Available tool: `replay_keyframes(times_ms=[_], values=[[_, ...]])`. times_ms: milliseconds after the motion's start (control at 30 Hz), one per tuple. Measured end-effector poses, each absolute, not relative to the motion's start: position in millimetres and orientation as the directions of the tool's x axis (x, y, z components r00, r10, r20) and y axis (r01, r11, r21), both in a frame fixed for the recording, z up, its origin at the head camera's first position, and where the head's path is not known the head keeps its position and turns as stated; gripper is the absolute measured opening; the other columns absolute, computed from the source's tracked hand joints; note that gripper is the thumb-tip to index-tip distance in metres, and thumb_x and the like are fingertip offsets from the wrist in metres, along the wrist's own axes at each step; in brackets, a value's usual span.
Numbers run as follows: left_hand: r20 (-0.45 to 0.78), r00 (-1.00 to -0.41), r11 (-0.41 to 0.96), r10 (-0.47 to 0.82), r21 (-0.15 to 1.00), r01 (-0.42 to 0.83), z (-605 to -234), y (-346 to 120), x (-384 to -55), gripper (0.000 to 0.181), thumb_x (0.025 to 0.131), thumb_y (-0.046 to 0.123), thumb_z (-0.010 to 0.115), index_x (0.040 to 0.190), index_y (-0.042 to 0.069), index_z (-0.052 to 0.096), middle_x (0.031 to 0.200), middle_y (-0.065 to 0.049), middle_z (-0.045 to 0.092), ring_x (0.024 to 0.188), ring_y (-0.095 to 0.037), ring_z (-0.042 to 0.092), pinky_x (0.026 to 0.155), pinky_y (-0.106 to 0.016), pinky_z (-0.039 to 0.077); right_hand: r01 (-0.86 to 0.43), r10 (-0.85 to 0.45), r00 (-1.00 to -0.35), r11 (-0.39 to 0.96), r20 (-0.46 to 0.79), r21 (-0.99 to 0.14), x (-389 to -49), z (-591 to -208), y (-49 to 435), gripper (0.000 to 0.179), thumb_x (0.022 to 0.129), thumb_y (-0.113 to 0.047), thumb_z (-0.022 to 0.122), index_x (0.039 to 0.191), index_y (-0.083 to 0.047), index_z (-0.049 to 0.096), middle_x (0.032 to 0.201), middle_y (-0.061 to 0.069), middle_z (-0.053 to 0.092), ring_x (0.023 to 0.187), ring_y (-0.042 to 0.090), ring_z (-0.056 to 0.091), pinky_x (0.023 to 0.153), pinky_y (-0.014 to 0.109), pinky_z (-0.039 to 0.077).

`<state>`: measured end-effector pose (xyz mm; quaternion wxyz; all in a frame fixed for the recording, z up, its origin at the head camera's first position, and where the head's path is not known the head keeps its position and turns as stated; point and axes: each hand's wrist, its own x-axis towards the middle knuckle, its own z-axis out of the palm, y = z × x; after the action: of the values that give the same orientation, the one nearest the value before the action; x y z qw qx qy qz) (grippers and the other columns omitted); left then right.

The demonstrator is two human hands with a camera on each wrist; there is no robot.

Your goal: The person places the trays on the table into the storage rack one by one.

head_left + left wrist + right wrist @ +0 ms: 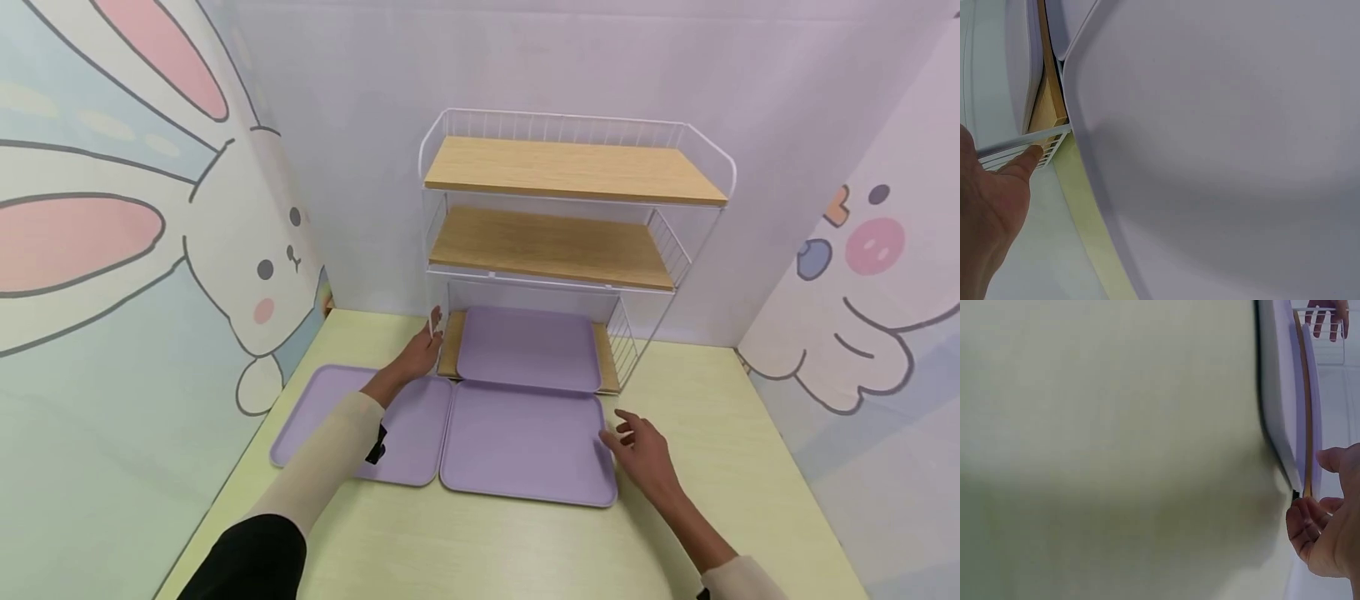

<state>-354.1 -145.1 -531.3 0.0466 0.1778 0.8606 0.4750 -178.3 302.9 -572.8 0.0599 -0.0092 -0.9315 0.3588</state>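
Lilac tray (528, 348) lies on the bottom shelf (452, 342) of the white wire rack (573, 171); we note a second tray (528, 446) on the table (487, 550) directly in front. A sleeve (318, 462) partly hides the third tray (416, 433) at left. We find the left hand (417, 356) gripping the rack's side wires, and the right hand (647, 458) loosely curled beside the second tray; contact there we cannot tell

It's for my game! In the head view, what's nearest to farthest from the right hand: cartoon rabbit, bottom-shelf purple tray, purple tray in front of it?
1. Front purple tray: left of the right hand.
2. Bottom-shelf purple tray: behind that.
3. Cartoon rabbit: on the left wall.
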Motion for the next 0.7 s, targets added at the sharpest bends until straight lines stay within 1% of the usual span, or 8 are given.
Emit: replay_keyframes(times_ms=[100, 233, 333, 400, 467, 533, 600, 700], values=[[0.093, -0.934, 0.485, 0.344, 0.835, 0.261, -531.0, -145.1, -353.7, 0.068, 0.124, 0.019, 0.027, 0.180, 0.000, -0.005, 0.187, -0.029, 0.012, 0.167, -0.052, 0.037, 0.142, -0.059, 0.024, 0.024, 0.070, -0.997, 0.743, 0.043, -0.668, -170.6, -579.8, 303.7, 0.068, 0.105, -0.035, 0.081, 0.155, 0.006, 0.061, 0.128, 0.028, 0.073, 0.106, 0.034, 0.076, 0.086, 0.039, 0.060], [0.095, -0.932, 0.473, 0.351, 0.841, 0.264, -531.1, -144.6, -353.1, 0.067, 0.123, 0.018, 0.026, 0.180, 0.000, -0.007, 0.187, -0.030, 0.010, 0.167, -0.053, 0.035, 0.142, -0.060, 0.021, 0.049, 0.077, -0.997, 0.759, 0.014, -0.649, -161.2, -589.1, 300.1, 0.072, 0.102, -0.040, 0.083, 0.151, 0.009, 0.064, 0.131, 0.030, 0.068, 0.117, 0.041, 0.065, 0.094, 0.046, 0.055], [0.091, -0.931, 0.470, 0.354, 0.843, 0.261, -531.5, -145.0, -352.5, 0.067, 0.124, 0.019, 0.025, 0.180, 0.000, -0.007, 0.188, -0.029, 0.008, 0.168, -0.053, 0.033, 0.143, -0.059, 0.021, 0.031, 0.074, -0.997, 0.763, 0.039, -0.646, -153.4, -595.0, 293.7, 0.065, 0.102, -0.036, 0.084, 0.146, 0.010, 0.068, 0.128, 0.028, 0.066, 0.122, 0.043, 0.058, 0.097, 0.049, 0.050], [0.088, -0.931, 0.472, 0.354, 0.843, 0.259, -531.6, -145.4, -352.0, 0.067, 0.124, 0.021, 0.024, 0.180, 0.000, -0.008, 0.188, -0.028, 0.007, 0.168, -0.053, 0.033, 0.142, -0.059, 0.022, 0.008, 0.070, -0.995, 0.765, 0.071, -0.644, -148.8, -598.1, 288.9, 0.056, 0.104, -0.029, 0.081, 0.142, 0.010, 0.069, 0.124, 0.025, 0.065, 0.119, 0.041, 0.058, 0.096, 0.049, 0.049], [0.088, -0.932, 0.473, 0.351, 0.842, 0.258, -531.6, -145.3, -351.5, 0.067, 0.124, 0.021, 0.024, 0.180, 0.000, -0.007, 0.188, -0.028, 0.007, 0.168, -0.053, 0.034, 0.142, -0.060, 0.023, -0.020, 0.071, -0.991, 0.768, 0.115, -0.641, -145.4, -599.0, 283.9, 0.044, 0.105, -0.020, 0.077, 0.136, 0.011, 0.071, 0.119, 0.023, 0.068, 0.112, 0.036, 0.062, 0.092, 0.047, 0.051], [0.088, -0.933, 0.472, 0.349, 0.843, 0.256, -531.0, -145.0, -351.0, 0.067, 0.125, 0.022, 0.024, 0.180, 0.000, -0.007, 0.188, -0.028, 0.007, 0.167, -0.053, 0.035, 0.141, -0.060, 0.025, -0.025, 0.082, -0.987, 0.774, 0.139, -0.632, -142.6, -598.0, 279.3, 0.035, 0.107, -0.013, 0.072, 0.132, 0.011, 0.071, 0.117, 0.023, 0.070, 0.106, 0.033, 0.066, 0.089, 0.046, 0.054], [0.089, -0.934, 0.477, 0.346, 0.841, 0.257, -530.5, -144.1, -350.7, 0.067, 0.124, 0.021, 0.024, 0.180, 0.000, -0.008, 0.188, -0.029, 0.008, 0.167, -0.053, 0.036, 0.141, -0.059, 0.026, 0.002, 0.107, -0.986, 0.778, 0.129, -0.628, -139.9, -595.9, 275.4, 0.031, 0.109, -0.010, 0.065, 0.132, 0.011, 0.068, 0.119, 0.025, 0.071, 0.104, 0.033, 0.069, 0.087, 0.047, 0.057], [0.090, -0.935, 0.479, 0.342, 0.840, 0.256, -528.7, -143.2, -349.8, 0.068, 0.124, 0.020, 0.026, 0.180, 0.001, -0.007, 0.187, -0.030, 0.011, 0.166, -0.053, 0.038, 0.141, -0.059, 0.026, 0.057, 0.152, -0.983, 0.779, 0.100, -0.624, -136.3, -591.9, 271.1, 0.033, 0.111, -0.010, 0.057, 0.136, 0.011, 0.063, 0.124, 0.030, 0.074, 0.105, 0.039, 0.075, 0.087, 0.054, 0.060]])
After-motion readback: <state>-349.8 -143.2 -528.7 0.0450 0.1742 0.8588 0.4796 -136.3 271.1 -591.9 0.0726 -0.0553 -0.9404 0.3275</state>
